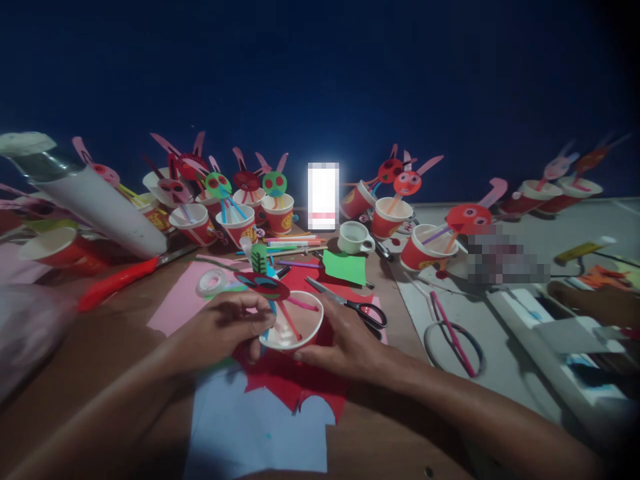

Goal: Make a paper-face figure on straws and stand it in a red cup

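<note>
A paper cup [311, 327] with a white inside stands tilted toward me in the middle of the table. My right hand [345, 340] wraps round its right side, thumb at the near rim. At the left rim, the closed fingers of my left hand [245, 323] pinch a blue straw [273, 312]. A dark red paper face [265, 285] with blue markings leans above the cup's left edge. Inside the cup lies a red straw [290, 321], and a pink one [303, 303] reaches the right rim. Black-handled scissors [367, 312] rest just beyond my right hand.
Several cups with paper animal faces, such as one with a green face [235, 220], line the back. Nearby are a white mug [355, 238], a tape roll [211, 283], green paper [345, 268], red paper [320, 383] and light blue paper [260, 427]. A white bottle [95, 207] leans at left.
</note>
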